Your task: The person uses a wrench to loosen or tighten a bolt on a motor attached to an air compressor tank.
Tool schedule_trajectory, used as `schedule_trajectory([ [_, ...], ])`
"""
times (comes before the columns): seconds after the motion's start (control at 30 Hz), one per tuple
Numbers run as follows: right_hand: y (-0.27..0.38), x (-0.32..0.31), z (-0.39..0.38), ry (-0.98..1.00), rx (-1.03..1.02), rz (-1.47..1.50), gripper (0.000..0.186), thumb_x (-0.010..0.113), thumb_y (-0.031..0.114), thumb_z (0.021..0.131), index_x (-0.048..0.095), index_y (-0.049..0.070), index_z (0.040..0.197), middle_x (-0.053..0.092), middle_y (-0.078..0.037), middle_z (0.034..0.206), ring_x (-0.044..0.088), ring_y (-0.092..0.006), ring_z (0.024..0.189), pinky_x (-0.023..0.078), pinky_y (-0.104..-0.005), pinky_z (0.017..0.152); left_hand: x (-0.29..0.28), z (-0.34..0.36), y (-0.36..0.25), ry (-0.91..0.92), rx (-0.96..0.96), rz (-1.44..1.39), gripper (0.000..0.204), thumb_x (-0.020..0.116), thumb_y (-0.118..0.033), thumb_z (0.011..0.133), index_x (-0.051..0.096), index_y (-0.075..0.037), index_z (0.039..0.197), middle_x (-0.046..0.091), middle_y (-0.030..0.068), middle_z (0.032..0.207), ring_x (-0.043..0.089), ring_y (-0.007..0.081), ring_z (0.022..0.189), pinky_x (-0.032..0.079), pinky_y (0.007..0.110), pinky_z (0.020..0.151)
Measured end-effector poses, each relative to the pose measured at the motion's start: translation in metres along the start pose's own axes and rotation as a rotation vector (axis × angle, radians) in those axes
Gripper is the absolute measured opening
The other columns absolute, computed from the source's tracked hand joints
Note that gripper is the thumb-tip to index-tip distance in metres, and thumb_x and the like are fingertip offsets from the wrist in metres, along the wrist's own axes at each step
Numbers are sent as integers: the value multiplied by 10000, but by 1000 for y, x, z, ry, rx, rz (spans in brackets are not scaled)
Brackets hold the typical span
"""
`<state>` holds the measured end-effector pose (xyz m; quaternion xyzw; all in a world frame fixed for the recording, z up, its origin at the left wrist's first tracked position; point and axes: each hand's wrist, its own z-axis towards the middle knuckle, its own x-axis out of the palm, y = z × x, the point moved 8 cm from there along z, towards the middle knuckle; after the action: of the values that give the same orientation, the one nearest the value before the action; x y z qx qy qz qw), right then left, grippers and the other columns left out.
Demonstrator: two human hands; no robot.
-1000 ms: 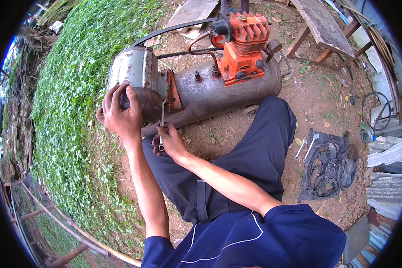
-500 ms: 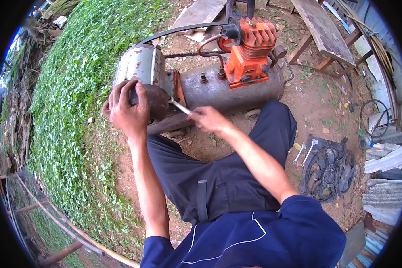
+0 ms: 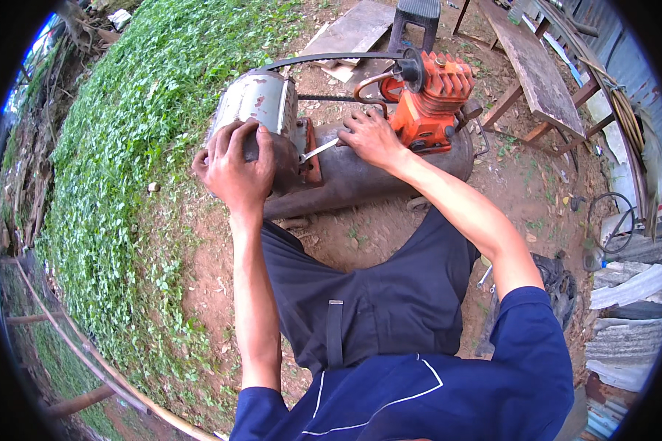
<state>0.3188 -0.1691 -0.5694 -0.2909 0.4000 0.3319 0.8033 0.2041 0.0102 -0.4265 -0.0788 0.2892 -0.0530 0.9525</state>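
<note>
Two Jobs, Split Left and Right

Left of centre in the frame, the left hand [image 3: 235,173] spreads its fingers wide over the dark end of a grey motor [image 3: 254,103], apparently to steady it. At centre, the right hand [image 3: 375,140] curls its fingers over a wrench [image 3: 320,150], well out from the head, likely for leverage. Beyond, upper right of centre, an orange pump [image 3: 434,103] sits on a tank [image 3: 360,180], presumably aligned for the belt [image 3: 331,56].
</note>
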Motion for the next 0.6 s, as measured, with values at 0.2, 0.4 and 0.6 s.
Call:
schedule_trajectory([
  [0.2, -11, 38, 20, 171, -7, 53, 192, 558, 160, 850, 657, 131, 1012, 658, -64, 986, 599, -259, 1066, 521, -416, 832, -1, 0, 2, -23, -5, 2, 132, 673, -306, 858, 741, -210, 920, 702, -35, 990, 644, 157, 970, 329, 343, 909],
  [0.4, -13, 59, 50, 175, -104, 65, 260, 535, 149, 867, 603, 107, 1115, 643, -74, 979, 585, -250, 1060, 560, -407, 775, 2, 0, 0, -16, -12, 1, 144, 670, -314, 860, 743, -207, 923, 706, -25, 990, 646, 165, 972, 331, 342, 905],
  [0.6, -2, 6, 56, 56, -13, 202, 265, 550, 102, 844, 591, 75, 1104, 576, -108, 1047, 550, -285, 1097, 566, -401, 809, 0, -3, 8, -11, -5, 16, 152, 676, -323, 863, 747, -209, 933, 708, -23, 1002, 647, 162, 977, 334, 340, 915],
])
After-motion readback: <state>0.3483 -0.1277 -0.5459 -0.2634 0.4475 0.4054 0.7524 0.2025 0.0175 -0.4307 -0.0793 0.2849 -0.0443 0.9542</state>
